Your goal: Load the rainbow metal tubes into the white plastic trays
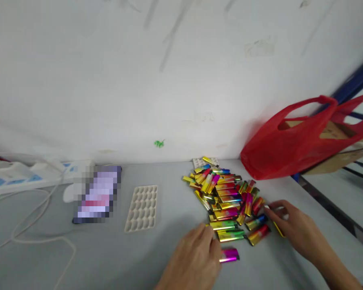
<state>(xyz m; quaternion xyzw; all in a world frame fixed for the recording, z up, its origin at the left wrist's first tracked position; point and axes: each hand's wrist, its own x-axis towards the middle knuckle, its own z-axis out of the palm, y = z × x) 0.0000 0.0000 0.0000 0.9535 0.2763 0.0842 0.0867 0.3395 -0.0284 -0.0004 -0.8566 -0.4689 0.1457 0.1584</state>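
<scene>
Cannot tell whether pinching anything with the curled left hand (196, 254) or bent-fingered right hand (299, 230). Just beside both, heaped on the table (109, 257): shiny lighters (226, 214). Likely light, stiff, slippery; best gripped mid-length, by the long sides.

Left fingers (207, 235) curl downward, right fingers (276, 217) bend inward.

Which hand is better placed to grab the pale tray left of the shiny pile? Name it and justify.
Probably the left hand: it is nearer the tray. The right hand is at the right edge of the pile, farther off.
</scene>
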